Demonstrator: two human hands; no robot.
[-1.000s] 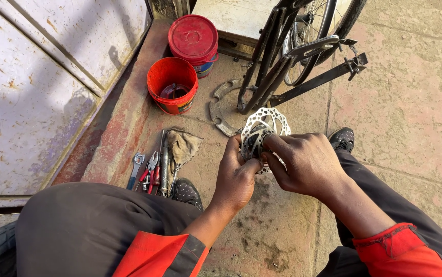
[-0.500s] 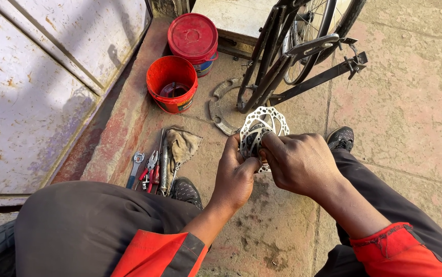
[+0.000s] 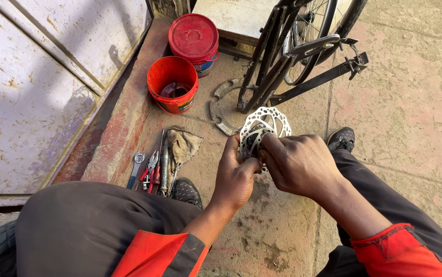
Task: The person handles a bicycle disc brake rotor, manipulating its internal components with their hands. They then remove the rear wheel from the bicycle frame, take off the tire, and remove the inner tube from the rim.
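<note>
A perforated bicycle brake disc [image 3: 264, 128] was held above the concrete floor [image 3: 411, 113], between the person's knees and in front of the shoes. The left hand [image 3: 236, 172] was closed around the disc's lower left edge, thumb and fingers pinching it. The right hand [image 3: 298, 164] was curled over the lower right part, its fingertips meeting the disc near the centre; whether it also held a small part there could not be told. Just beyond the disc lay a toothed chainring [image 3: 221, 105] beside a black bicycle frame [image 3: 282, 56] with its wheel [image 3: 313, 31]. To the left, pliers, a spanner and other tools [image 3: 151, 169] lay next to a rag [image 3: 182, 146]. Farther off stood an open red bucket [image 3: 172, 84] and a lidded red bucket [image 3: 194, 37].
</note>
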